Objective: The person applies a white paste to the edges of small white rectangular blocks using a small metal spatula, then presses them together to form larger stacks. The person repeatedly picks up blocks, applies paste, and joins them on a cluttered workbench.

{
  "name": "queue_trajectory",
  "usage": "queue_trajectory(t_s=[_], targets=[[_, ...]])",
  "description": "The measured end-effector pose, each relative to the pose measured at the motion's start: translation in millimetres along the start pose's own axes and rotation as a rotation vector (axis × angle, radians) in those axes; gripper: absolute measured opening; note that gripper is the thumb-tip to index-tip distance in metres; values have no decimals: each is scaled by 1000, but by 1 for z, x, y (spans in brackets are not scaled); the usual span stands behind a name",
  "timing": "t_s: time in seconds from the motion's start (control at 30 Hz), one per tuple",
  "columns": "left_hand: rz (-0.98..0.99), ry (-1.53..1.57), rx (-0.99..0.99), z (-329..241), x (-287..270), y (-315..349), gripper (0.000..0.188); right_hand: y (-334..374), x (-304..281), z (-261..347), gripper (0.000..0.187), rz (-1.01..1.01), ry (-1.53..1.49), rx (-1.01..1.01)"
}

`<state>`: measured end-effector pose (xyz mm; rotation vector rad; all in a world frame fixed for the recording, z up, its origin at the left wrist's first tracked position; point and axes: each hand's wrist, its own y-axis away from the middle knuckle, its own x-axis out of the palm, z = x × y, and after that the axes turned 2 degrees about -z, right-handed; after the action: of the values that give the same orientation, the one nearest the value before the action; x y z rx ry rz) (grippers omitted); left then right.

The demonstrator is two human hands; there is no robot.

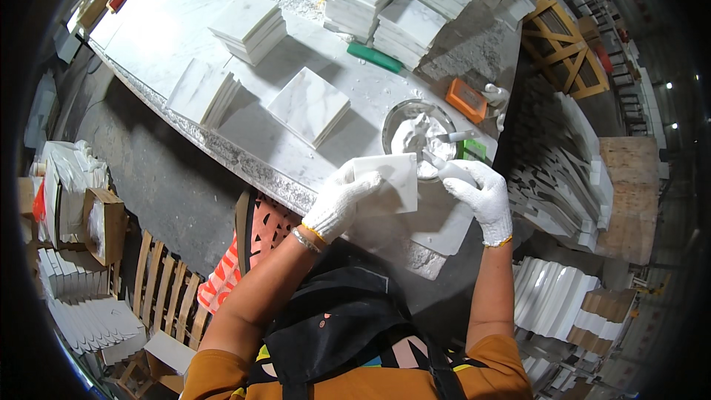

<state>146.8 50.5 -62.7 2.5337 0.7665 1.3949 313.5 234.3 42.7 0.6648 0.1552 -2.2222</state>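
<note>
Tile in my left hand, spatula in my right, by the bowl.
My gloved left hand (pixel 343 201) was closed on the left edge of a white tile (pixel 398 184), thumb across its face, and the tile was over the table's (pixel 248 126) near side, just in front of the bowl (pixel 384 137). My gloved right hand (pixel 481 191) was curled round a spatula (pixel 434 159), its blade at the white paste (pixel 407 135); a second blade (pixel 457 135) lay across the bowl's right side. Beyond the bowl sat an orange box (pixel 466 100), and to its left a tile stack (pixel 307 106).
</note>
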Motion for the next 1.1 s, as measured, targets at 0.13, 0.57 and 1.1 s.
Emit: queue_trajectory(t_s=[0.13, 0.57, 1.1], targets=[[-3, -9, -5, -4, 5, 2, 43, 1, -9, -2, 33, -9, -167, 62], [-23, 6, -54, -7, 4, 4, 38, -102, -35, 1, 25, -129, -27, -284], [-27, 25, -86, -12, 10, 6, 45, -177, -18, -45, 39, 35, 486, -206]])
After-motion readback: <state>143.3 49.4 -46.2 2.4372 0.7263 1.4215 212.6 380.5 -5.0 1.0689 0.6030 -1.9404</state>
